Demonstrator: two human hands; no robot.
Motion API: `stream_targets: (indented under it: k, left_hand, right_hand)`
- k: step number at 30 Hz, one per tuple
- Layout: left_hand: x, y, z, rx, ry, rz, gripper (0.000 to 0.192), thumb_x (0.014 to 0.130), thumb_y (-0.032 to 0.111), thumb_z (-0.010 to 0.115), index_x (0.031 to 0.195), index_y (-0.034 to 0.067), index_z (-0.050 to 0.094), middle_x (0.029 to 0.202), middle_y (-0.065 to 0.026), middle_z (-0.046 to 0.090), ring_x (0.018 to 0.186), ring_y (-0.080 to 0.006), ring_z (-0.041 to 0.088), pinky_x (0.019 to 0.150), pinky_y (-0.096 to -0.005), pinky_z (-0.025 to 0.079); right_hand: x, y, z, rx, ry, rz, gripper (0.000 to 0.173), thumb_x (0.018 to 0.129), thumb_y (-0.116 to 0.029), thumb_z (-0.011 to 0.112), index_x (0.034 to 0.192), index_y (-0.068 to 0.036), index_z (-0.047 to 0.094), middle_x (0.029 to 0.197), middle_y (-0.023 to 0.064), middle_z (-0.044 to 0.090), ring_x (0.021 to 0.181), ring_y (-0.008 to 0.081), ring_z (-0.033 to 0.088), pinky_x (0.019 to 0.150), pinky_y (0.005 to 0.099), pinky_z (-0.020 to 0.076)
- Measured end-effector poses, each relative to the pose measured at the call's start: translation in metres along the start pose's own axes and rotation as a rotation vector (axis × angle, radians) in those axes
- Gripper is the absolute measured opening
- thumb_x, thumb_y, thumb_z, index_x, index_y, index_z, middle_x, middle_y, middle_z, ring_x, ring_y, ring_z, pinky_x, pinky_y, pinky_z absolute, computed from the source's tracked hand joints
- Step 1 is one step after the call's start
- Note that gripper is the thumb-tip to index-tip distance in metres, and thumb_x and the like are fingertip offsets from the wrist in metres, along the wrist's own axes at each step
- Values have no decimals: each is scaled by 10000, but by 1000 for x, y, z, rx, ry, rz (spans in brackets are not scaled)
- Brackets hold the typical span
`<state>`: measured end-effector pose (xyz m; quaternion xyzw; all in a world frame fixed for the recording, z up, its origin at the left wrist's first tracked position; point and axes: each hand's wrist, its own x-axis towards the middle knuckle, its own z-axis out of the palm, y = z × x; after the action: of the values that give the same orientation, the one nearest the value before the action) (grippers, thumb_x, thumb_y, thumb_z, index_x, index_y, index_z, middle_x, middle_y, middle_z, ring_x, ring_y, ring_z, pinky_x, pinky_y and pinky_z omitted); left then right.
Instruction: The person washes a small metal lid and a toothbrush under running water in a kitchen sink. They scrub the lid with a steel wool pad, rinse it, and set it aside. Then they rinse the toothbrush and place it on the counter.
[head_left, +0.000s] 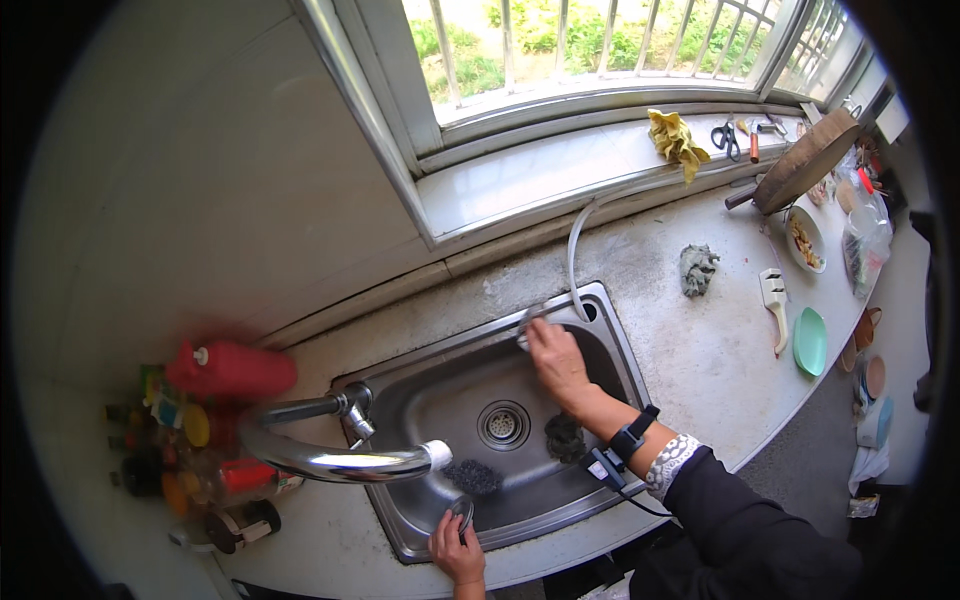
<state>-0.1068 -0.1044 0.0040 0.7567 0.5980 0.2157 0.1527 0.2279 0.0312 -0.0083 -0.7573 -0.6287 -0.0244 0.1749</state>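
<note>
My right hand (556, 358) is closed on a greyish scrubber or cloth (531, 324) at the back rim of the stainless steel sink (420, 409). The fingers partly hide what it grips. At the sink's front left, my left hand (456, 547) holds a small round metal-rimmed object (462, 511), perhaps a lid or strainer. Near it in the basin lies a dark scouring pad (472, 477). A crumpled dark rag (565, 437) rests right of the drain strainer (503, 425). The chrome faucet (345, 461) arches over the basin's left side.
Bottles and jars, with a red bottle (236, 369), crowd the left. On the right counter are a grey rag (698, 270), a knife sharpener (774, 300), a green dish (810, 342), a food bowl (805, 240) and a round wooden board (806, 161). Scissors (726, 141) and a yellow cloth (676, 142) lie on the sill.
</note>
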Motion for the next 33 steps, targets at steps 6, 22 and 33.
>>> stream_targets:
  k: [6,22,33]
  left_hand:
    - [3,3,-4,-19,-2,-2,187,719,111,695,900,76,660,1044,-92,663,916,-296,624,804,-419,456]
    - [4,0,-12,-70,24,-31,208,707,107,724,908,96,670,1051,-51,663,872,-256,627,814,-382,468]
    - [4,4,-8,-23,15,-44,216,713,109,700,927,107,677,1074,-49,656,873,-255,629,809,-379,476]
  right_hand:
    - [39,-95,37,74,-36,-559,268,785,-144,538,1008,-33,635,1062,64,504,904,206,516,752,332,432]
    - [80,-134,59,113,2,-788,233,810,-176,565,1006,-91,659,1018,60,498,991,218,470,847,379,362]
    - [88,-169,67,421,-116,-612,274,727,-173,627,986,-138,711,1337,78,468,1316,279,335,1108,544,196]
